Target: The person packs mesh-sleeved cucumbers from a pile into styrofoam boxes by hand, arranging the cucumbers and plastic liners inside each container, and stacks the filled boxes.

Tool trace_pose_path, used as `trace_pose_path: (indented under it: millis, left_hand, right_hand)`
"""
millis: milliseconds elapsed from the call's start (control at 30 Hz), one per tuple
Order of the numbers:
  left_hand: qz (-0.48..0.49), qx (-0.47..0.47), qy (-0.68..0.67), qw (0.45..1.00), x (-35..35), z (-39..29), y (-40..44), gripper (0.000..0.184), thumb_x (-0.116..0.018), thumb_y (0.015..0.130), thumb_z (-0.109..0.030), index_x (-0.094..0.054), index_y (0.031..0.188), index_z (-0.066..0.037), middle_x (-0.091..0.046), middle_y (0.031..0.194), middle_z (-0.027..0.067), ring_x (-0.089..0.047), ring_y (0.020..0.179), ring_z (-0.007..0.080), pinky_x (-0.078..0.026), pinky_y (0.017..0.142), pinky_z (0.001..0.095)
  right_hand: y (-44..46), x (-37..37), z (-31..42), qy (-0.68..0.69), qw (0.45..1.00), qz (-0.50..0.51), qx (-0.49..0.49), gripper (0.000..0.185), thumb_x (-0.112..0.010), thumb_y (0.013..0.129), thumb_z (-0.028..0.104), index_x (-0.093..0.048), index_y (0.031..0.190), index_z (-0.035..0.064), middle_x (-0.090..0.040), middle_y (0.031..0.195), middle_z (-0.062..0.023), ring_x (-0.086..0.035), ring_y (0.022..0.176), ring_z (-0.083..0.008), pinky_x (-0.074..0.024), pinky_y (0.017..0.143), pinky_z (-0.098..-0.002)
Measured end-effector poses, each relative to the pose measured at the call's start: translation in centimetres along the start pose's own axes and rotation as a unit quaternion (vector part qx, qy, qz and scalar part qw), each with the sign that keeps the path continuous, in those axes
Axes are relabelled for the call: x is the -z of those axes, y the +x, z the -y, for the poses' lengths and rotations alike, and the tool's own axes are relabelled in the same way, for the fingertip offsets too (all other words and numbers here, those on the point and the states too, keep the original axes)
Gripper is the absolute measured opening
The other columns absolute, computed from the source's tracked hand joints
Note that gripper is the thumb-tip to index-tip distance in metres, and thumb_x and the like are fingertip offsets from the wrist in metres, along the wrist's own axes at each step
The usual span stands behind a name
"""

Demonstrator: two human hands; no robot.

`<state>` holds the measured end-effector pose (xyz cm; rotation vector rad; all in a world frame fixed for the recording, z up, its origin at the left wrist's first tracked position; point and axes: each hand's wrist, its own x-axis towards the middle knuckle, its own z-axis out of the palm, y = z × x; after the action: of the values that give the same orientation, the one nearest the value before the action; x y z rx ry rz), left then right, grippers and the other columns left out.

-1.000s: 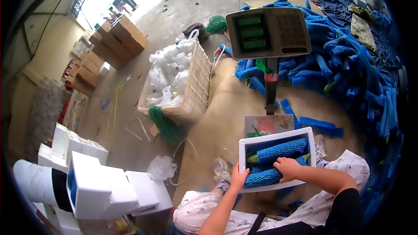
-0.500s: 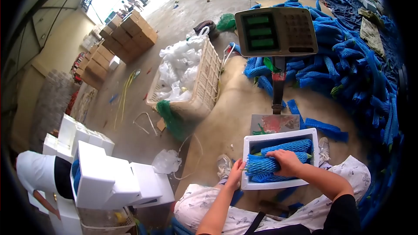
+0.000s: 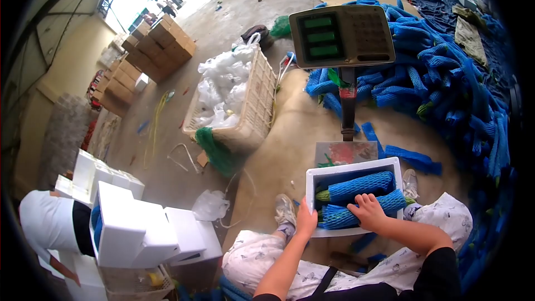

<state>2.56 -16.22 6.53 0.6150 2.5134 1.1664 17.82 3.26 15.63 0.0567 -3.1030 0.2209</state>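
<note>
Relative to half a second earlier, I see the near blue-netted piece point(image 3: 337, 218) shifted rightward in the white box point(image 3: 310, 184), its right end now overlapping the right wall. My right hand point(image 3: 369, 212) has moved likewise, exposing the far netted piece's point(image 3: 359, 187) green left tip point(image 3: 322, 195).

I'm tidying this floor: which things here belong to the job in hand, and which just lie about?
Job in hand:
blue-netted green vegetables, right hand on one
white foam box, left hand at its rim
digital platform scale, probably

Apparently lying about:
loose blue netting
white plastic bag
cardboard scrap

Tan floor point(image 3: 301, 106) with blue netting point(image 3: 412, 159)
</note>
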Motion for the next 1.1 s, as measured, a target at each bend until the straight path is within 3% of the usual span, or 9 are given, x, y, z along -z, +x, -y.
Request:
trace_pose_path:
  millis: [100, 367, 500, 633, 767, 833, 900, 933, 1100]
  left_hand:
    - [0.002, -0.024, 0.000, 1.000, 0.0, 0.4, 0.2, 0.057, -0.055, 0.079, -0.008, -0.035, 0.132, -0.003, -0.052, 0.117, 0.0268, -0.050, 0.107, 0.0434, -0.041, 0.092, 0.0455]
    - [-0.005, -0.010, 0.012, 1.000, 0.0, 0.3, 0.0, 0.057, -0.057, 0.079, -0.010, -0.035, 0.132, -0.003, -0.052, 0.118, 0.0255, -0.051, 0.108, 0.0420, -0.042, 0.091, 0.0448]
    - [-0.006, -0.009, -0.018, 1.000, 0.1, 0.7, 0.3, 0.055, -0.059, 0.083, -0.014, -0.036, 0.132, -0.004, -0.054, 0.116, 0.0248, -0.053, 0.106, 0.0412, -0.042, 0.090, 0.0443]
    - [-0.008, -0.002, -0.060, 0.998, -0.5, 1.1, 0.3, 0.052, -0.061, 0.085, -0.020, -0.039, 0.130, -0.005, -0.056, 0.114, 0.0237, -0.054, 0.104, 0.0410, -0.043, 0.088, 0.0438]
    - [0.011, -0.063, -0.061, 0.996, -3.6, 7.6, 2.0, 0.051, -0.061, 0.084, -0.026, -0.043, 0.128, -0.007, -0.058, 0.114, 0.0197, -0.057, 0.106, 0.0338, -0.044, 0.090, 0.0393]
    - [0.021, -0.012, -0.120, 0.993, -0.6, 1.4, 1.3, 0.053, -0.060, 0.084, -0.026, -0.041, 0.129, -0.006, -0.057, 0.115, 0.0206, -0.055, 0.108, 0.0346, -0.043, 0.092, 0.0390]
    - [0.016, -0.034, -0.024, 0.999, 0.8, -0.4, 0.9, 0.052, -0.060, 0.083, -0.018, -0.040, 0.129, -0.005, -0.056, 0.116, 0.0229, -0.053, 0.110, 0.0378, -0.042, 0.092, 0.0403]
    - [0.005, -0.099, -0.004, 0.995, 0.9, -0.7, 0.2, 0.053, -0.059, 0.080, -0.009, -0.039, 0.130, -0.004, -0.055, 0.117, 0.0240, -0.052, 0.110, 0.0405, -0.042, 0.092, 0.0415]
    - [0.025, -0.081, -0.017, 0.996, 0.5, -0.1, 0.6, 0.058, -0.060, 0.078, -0.007, -0.037, 0.132, -0.007, -0.054, 0.119, 0.0234, -0.051, 0.111, 0.0418, -0.042, 0.092, 0.0423]
  right_hand:
    - [0.9, 0.2, 1.3, -0.006, 0.999, 0.052, 0.003, 0.058, -0.072, 0.068, 0.011, -0.051, 0.122, 0.0102, -0.047, 0.123, -0.0207, -0.043, 0.117, -0.0356, -0.0276, 0.105, -0.0509]
    - [2.8, 2.9, -0.1, 0.032, 0.956, 0.288, -0.035, 0.074, -0.079, 0.066, 0.031, -0.046, 0.130, 0.0114, -0.054, 0.111, -0.0153, -0.049, 0.108, -0.0292, -0.0429, 0.092, -0.0360]
    - [1.0, 2.0, 0.1, 0.091, 0.963, 0.241, -0.081, 0.073, -0.079, 0.066, 0.032, -0.047, 0.128, 0.0124, -0.056, 0.105, -0.0138, -0.053, 0.101, -0.0288, -0.0470, 0.087, -0.0371]
    - [1.1, 6.9, 0.7, 0.198, 0.973, 0.064, -0.095, 0.076, -0.081, 0.061, 0.027, -0.048, 0.128, 0.0150, -0.059, 0.100, -0.0121, -0.059, 0.091, -0.0316, -0.0500, 0.082, -0.0412]
    - [4.4, 9.8, 2.7, 0.288, 0.942, -0.159, 0.064, 0.092, -0.079, 0.062, 0.009, -0.035, 0.142, 0.0213, -0.056, 0.098, -0.0125, -0.057, 0.089, -0.0303, -0.0490, 0.076, -0.0407]
    - [4.6, 6.7, 2.8, 0.254, 0.963, -0.075, 0.055, 0.092, -0.078, 0.066, 0.013, -0.030, 0.144, 0.0305, -0.055, 0.096, -0.0115, -0.057, 0.090, -0.0291, -0.0485, 0.073, -0.0393]
    - [3.2, 3.2, 1.6, 0.148, 0.978, 0.134, -0.058, 0.089, -0.077, 0.066, 0.018, -0.033, 0.142, 0.0324, -0.056, 0.096, -0.0114, -0.059, 0.089, -0.0289, -0.0494, 0.070, -0.0386]
    - [2.9, 0.9, 1.0, 0.114, 0.986, 0.114, -0.044, 0.088, -0.075, 0.071, 0.021, -0.028, 0.143, 0.0371, -0.056, 0.096, -0.0119, -0.060, 0.090, -0.0279, -0.0493, 0.068, -0.0372]
    - [3.7, -0.8, 1.3, 0.104, 0.985, 0.119, -0.063, 0.081, -0.074, 0.074, 0.031, -0.031, 0.142, 0.0336, -0.057, 0.101, -0.0137, -0.058, 0.096, -0.0295, -0.0478, 0.079, -0.0384]
